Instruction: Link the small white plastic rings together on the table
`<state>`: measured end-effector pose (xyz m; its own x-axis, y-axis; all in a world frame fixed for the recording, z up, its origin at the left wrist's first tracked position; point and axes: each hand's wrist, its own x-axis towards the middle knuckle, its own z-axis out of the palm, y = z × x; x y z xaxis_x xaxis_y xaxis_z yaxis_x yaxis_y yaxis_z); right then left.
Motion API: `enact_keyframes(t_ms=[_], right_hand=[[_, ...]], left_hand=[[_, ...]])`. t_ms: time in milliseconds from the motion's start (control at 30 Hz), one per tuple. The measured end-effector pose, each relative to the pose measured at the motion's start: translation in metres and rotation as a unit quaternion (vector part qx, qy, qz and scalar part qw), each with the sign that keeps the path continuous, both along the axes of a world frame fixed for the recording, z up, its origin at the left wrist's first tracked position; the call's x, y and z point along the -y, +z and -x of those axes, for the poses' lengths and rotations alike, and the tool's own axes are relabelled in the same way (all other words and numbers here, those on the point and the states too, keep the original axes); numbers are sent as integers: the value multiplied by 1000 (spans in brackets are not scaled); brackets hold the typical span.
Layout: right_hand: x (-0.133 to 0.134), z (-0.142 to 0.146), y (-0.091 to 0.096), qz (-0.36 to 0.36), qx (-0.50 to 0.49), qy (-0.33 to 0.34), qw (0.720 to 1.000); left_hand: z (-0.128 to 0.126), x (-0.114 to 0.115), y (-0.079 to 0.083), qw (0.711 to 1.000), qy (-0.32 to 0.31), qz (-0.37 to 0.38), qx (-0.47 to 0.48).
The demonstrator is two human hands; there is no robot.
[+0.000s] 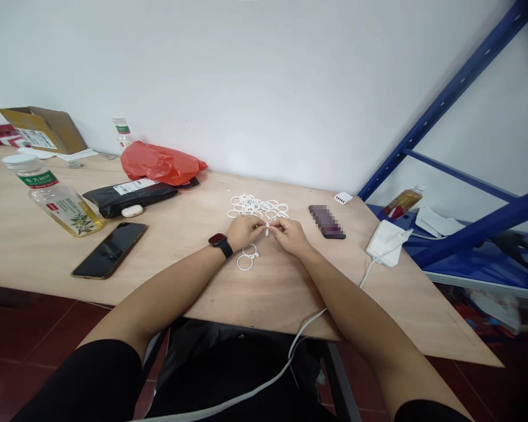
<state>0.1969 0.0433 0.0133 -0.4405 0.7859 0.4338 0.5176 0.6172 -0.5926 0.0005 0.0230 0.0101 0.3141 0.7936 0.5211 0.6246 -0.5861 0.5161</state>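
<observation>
My left hand (246, 230), with a black watch on its wrist, pinches one side of a small white ring (267, 230). From the other side my right hand (289, 234) pinches the same piece, so the fingertips of both hands nearly meet. The piece seems to be a white plastic ring, seen edge-on and partly covered by the fingers. Just beyond the hands lies a pile of white plastic rings (251, 203). Closer to me, near my left wrist, two joined rings (245, 262) rest on the wooden table (229, 299).
Left of the hands are a phone (110, 251), a drink bottle (64, 205), a black parcel (123, 196) and a red plastic bag (162, 164). On the right lie another phone (327, 221) and a white power adapter (385, 243), whose cable (308, 321) crosses the table edge. A blue shelf frame (444, 99) stands beyond.
</observation>
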Motion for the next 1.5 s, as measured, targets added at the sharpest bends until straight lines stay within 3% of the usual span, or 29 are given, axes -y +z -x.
enact_keyframes(t_ms=[233, 500, 733, 867, 1000, 1100, 1267, 1500], right_hand=[[1, 0, 2, 8, 30, 13, 999], [-3, 1, -5, 25, -7, 6, 1000], [-5, -4, -2, 25, -7, 15, 1000], [-18, -18, -3, -28, 21, -68, 997], [-33, -27, -13, -13, 89, -124, 988], [-37, -28, -18, 6, 122, -103, 987], [-33, -23, -18, -1, 144, -71, 987], [-30, -21, -15, -12, 154, -65, 986]], left_hand=[[0, 2, 2, 1000, -6, -8, -17], [-1, 0, -1, 1000, 13, -17, -10], [-1, 2, 1, 999, -22, -38, 27], [-2, 5, 5, 1000, -18, 3, 17], [-4, 6, 3, 998, -34, 47, -23], [-5, 5, 0, 993, -61, 76, -62], [-7, 6, 1, 986, -132, 54, -83], [-7, 10, 4, 988, -87, 112, -68]])
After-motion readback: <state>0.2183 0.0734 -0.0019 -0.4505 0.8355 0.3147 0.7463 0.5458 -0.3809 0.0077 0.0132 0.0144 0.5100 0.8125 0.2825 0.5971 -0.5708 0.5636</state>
